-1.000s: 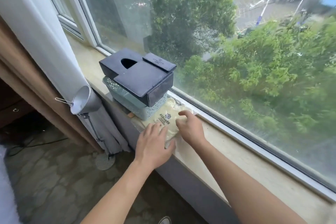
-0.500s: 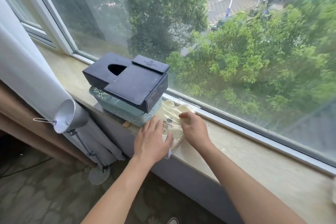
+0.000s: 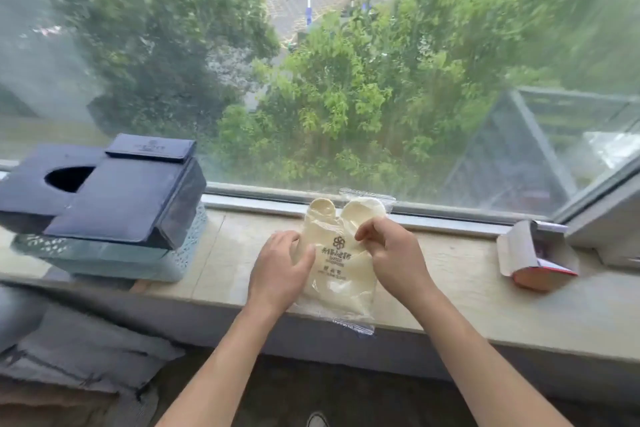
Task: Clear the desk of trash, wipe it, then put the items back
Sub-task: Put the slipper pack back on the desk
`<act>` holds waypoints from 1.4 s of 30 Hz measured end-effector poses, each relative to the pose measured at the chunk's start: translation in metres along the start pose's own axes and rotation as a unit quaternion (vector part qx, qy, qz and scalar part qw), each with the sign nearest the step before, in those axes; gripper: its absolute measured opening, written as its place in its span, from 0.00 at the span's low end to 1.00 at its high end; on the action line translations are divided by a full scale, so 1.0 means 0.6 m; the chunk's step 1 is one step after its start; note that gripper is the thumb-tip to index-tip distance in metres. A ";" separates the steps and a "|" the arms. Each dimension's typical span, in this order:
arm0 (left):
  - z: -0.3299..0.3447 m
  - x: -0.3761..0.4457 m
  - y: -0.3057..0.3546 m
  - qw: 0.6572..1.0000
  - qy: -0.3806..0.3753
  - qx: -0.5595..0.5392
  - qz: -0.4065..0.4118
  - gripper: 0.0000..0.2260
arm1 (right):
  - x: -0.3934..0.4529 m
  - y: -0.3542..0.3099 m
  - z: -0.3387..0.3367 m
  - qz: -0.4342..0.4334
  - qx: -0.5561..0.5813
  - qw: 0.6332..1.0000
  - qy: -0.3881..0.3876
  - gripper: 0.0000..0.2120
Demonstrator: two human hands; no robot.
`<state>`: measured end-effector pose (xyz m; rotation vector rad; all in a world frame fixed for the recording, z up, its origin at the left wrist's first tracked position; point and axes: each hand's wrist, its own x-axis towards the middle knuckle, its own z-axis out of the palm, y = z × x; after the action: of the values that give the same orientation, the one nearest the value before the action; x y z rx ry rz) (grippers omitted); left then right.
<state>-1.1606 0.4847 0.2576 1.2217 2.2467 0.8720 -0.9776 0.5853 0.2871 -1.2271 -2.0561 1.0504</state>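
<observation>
Dark box [image 3: 114, 198] atop teal basket [image 3: 104, 258], left end of windowsill [image 3: 450, 298]. Mid-sill, clear packet [image 3: 341, 270] of cream slippers lies from window frame to front edge, near end overhanging. Your left hand [image 3: 278, 274] rests on packet's left side, fingers relaxed; your right hand [image 3: 391, 253] pinches wrapper near its top. Open carton [image 3: 533, 260] at right end, near corner.

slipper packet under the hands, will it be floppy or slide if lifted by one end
The packet looks like thin clear film round soft cream slippers, so it would probably sag from one end. The film looks glossy and its near edge overhangs the sill, so it may slide. The right hand pinches it; the left hand rests flat on it.
</observation>
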 end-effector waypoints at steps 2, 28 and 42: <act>0.027 0.008 0.040 0.994 -0.022 -0.105 -0.003 0.14 | -0.022 0.015 -0.048 0.009 -0.003 0.999 0.035 0.17; 0.566 -0.341 0.604 0.835 -0.419 -0.243 0.262 0.15 | -0.610 0.330 -0.586 0.335 0.074 0.813 0.470 0.22; 0.800 -0.691 0.784 0.679 -0.603 -0.132 0.396 0.12 | -0.998 0.421 -0.680 0.450 0.054 0.627 0.634 0.23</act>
<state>-0.3716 0.4776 0.2809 1.8364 0.4764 0.3312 -0.2786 0.2694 0.2823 -2.0784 -0.2096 0.2759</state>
